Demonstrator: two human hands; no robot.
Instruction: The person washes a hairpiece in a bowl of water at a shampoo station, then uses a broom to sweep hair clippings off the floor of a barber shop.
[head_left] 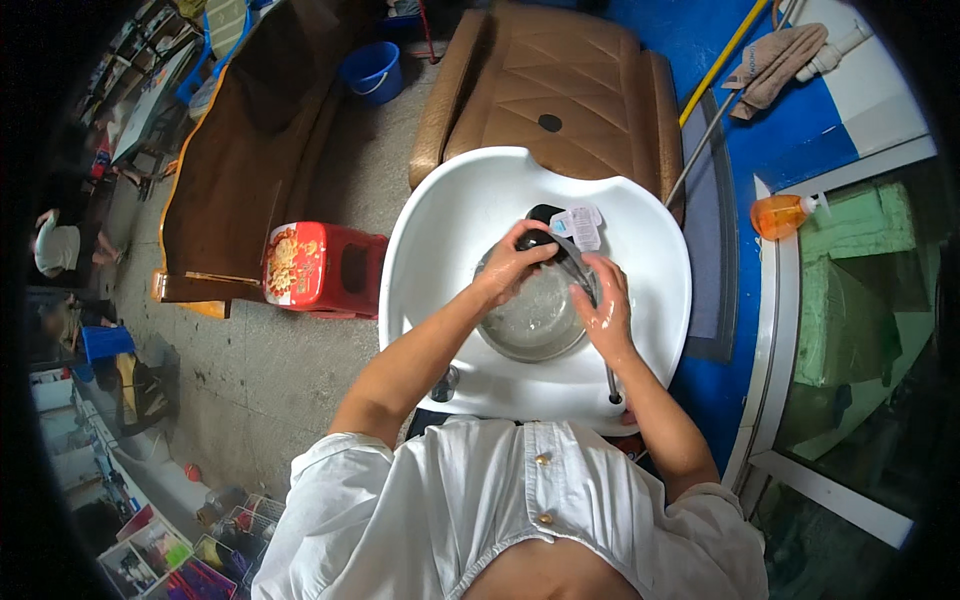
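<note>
Both of my hands are wet and held over a round metal bowl (530, 345) of water, which sits in a white wash basin (420, 270). My left hand (510, 265) is closed around a shiny black rounded piece (536, 239). From it a dark grey strip-like thing (575, 265) slants toward my right hand (607, 310), whose fingers close on its edge. I cannot make out its exact kind. Just beyond my hands, a small clear plastic pack (580, 226) with a pale label lies in the basin, with a black item (543, 213) next to it.
A brown padded recliner (560, 80) adjoins the basin's far side. On the left are a red stool (345, 270) with peel-like scraps on top, a wooden bench (240, 170) and a blue bucket (372, 72). An orange pump bottle (782, 216) stands by the window on the right.
</note>
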